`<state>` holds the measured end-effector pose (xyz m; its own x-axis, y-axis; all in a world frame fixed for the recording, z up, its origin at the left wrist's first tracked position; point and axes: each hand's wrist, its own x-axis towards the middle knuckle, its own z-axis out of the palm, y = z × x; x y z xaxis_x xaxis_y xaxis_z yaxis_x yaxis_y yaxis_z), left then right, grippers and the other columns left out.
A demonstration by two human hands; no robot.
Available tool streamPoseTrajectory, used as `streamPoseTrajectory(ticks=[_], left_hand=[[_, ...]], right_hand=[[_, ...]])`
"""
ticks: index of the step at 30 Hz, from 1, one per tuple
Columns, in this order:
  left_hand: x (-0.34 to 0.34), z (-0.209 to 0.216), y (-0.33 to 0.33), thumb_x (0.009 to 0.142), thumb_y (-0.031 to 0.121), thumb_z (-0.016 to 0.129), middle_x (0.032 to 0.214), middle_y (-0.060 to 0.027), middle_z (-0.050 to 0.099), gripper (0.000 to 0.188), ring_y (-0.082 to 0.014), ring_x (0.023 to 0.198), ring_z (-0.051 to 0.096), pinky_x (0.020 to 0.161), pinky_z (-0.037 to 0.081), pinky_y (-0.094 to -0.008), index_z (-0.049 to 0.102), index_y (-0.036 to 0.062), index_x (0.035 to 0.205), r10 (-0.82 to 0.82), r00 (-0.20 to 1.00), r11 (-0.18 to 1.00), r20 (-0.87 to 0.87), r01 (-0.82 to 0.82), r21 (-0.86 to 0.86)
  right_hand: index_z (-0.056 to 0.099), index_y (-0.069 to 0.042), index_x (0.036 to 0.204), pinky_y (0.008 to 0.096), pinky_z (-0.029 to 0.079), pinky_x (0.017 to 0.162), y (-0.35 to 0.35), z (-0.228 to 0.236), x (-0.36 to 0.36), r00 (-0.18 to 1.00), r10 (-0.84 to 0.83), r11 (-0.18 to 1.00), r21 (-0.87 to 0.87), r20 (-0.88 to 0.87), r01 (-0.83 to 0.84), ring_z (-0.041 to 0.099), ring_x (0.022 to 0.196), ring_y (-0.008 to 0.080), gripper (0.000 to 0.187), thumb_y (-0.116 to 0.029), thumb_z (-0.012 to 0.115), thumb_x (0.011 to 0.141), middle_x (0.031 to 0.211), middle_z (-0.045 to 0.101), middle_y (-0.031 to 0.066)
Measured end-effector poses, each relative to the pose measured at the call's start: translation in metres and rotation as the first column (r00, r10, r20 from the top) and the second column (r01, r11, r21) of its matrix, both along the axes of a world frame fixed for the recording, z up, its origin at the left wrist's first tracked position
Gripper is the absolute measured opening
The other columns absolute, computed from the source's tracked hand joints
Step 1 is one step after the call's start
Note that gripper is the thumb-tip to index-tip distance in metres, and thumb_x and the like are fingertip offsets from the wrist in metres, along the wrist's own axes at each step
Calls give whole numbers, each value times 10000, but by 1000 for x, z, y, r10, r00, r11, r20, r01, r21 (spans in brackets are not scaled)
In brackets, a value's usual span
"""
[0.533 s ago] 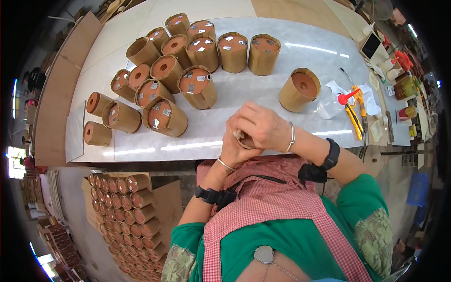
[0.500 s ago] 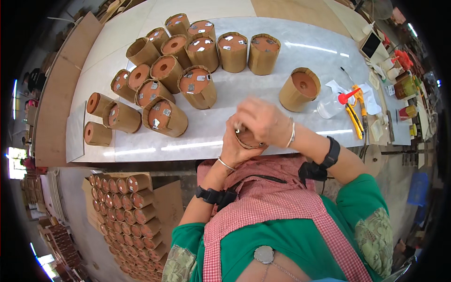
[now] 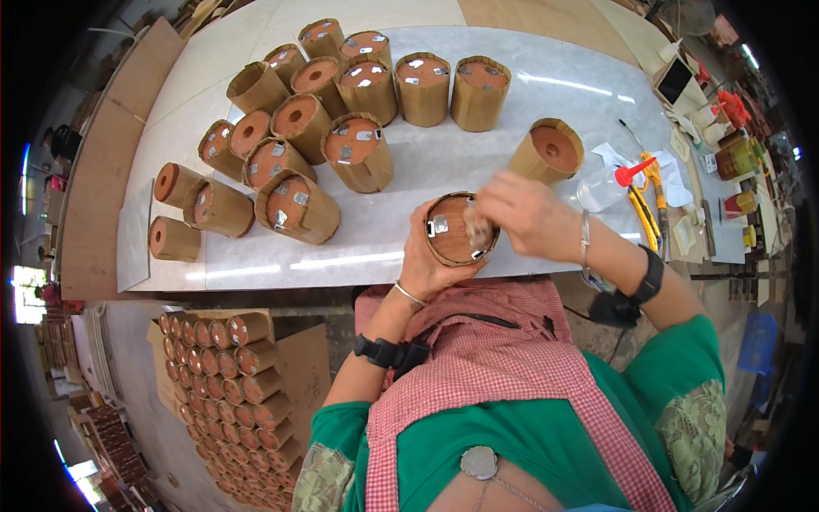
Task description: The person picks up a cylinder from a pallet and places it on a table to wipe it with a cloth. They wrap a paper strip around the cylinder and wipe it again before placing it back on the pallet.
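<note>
Near the table's front edge, my left hand [image 3: 420, 263] wraps round a paper-wrapped cylinder [image 3: 452, 237]. Its round reddish-brown, wood-like top faces up, with a few small silvery pieces near the rim. Over the right side of that top, my right hand [image 3: 533, 215] is closed, its fingers pinched together. A small crumpled light-brown bit shows at the fingertips, too blurred to make out. Behind my right hand stands another wrapped cylinder [image 3: 556, 147], with a round hollow in its top.
Several similar cylinders [image 3: 358, 152] stand in a group at the table's left and back. To the right are a clear bottle with a red nozzle [image 3: 627, 175], a yellow cutter [image 3: 641, 213] and a phone [image 3: 674, 81]. More cylinders [image 3: 230, 363] are stacked below left.
My right hand has moved right, off the middle of the cylinder's top, uncovering most of it and the silvery pieces. My left hand keeps its hold, with the top turned more into view.
</note>
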<state>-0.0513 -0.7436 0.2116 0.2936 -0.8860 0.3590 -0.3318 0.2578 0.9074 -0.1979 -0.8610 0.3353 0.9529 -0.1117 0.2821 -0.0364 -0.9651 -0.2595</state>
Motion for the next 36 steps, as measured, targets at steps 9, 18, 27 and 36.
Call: streamPoseTrajectory(ticks=[9,18,27,36], left_hand=[[3,0,-2,505,309,876,1145,-143,503,971,-289,1039,548,895,454,-380,337,43,1268,-4,999,1000,48,5,-23],[5,-2,-3,540,263,836,1116,-155,532,891,-302,1009,559,856,469,-371,351,33,1251,-46,933,996,358,70,-54],[-2,-1,-2,498,310,878,1144,-162,505,979,-289,1027,554,879,464,-366,337,13,1259,-10,1000,1000,-5,10,-20],[3,-1,0,522,292,864,1166,-156,500,971,-284,1036,550,885,456,-372,313,20,1274,-60,998,998,-27,60,-4]], right_hand=[[568,-29,841,331,469,740,31,-9,3,989,106,988,102,102,-116,507,865,274,255,-10,634,595,882,521,102],[551,-17,864,312,466,698,20,-17,40,964,168,984,25,208,-177,514,823,250,244,-65,624,636,919,539,105],[563,-21,858,323,446,676,15,-8,-9,994,77,992,95,74,-84,497,782,259,233,-40,616,632,835,524,82],[563,-49,842,342,453,718,30,-12,14,979,87,959,251,184,-133,505,811,270,225,21,587,630,830,516,78]])
